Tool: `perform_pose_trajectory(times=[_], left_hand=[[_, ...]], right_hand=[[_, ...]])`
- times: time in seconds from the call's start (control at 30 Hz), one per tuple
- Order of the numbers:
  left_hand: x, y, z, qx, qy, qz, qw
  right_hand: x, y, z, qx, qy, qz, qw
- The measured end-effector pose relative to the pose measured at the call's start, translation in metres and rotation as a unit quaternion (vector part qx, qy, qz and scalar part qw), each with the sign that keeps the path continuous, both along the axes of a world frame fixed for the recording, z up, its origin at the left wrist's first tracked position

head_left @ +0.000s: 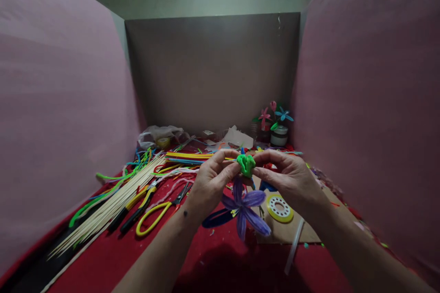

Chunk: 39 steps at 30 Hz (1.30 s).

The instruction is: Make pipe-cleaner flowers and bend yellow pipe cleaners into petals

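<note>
My left hand (pixel 213 178) pinches one side of a bright green, fuzzy pipe-cleaner piece (pixel 246 165), with its thumb and forefinger together. On the opposite side, my right hand (pixel 292 176) grips the same piece between thumb and fingers. It is bunched into small folds, and a blue tip rises above it. Just below the hands is a purple pipe-cleaner flower (pixel 254 198) with long petals and a yellow centre. A dark blue looped leaf (pixel 217 218) extends to its left. Whether the flower is joined to the green piece I cannot tell.
Left on the red cloth lie yellow-handled scissors (pixel 180 194), pliers (pixel 145 206), and a bundle of thin wooden sticks (pixel 106 210). A yellow-white spool (pixel 271 208) rests on cardboard (pixel 271 237), beside a translucent stick (pixel 294 246). Finished flowers (pixel 283 114) stand at the back right.
</note>
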State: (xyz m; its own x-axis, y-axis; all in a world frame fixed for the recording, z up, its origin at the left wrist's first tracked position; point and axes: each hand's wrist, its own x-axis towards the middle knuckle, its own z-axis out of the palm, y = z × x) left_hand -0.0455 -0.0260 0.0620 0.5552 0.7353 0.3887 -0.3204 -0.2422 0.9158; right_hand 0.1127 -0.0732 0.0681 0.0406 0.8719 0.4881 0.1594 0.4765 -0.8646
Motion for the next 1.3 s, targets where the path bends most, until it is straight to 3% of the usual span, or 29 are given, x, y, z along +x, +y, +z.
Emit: perform_pose_trajectory(times=[0.4,1.07,1.3], left_hand=[[0.001,-0.003,0.001,0.06,0.008,0.034,0.998],[0.0,-0.011,0.008,0.095,0.058,0.04,0.993],[0.002,-0.008,0.018,0.192,0.07,0.105,0.973]], right_hand=[[-0.005,-0.006,-0.006,0.064,-0.01,-0.046,0.997],[-0.011,-0.014,-0.002,0.067,0.005,-0.044,0.997],[-0.009,-0.004,0.005,0.119,-0.006,-0.083,0.989]])
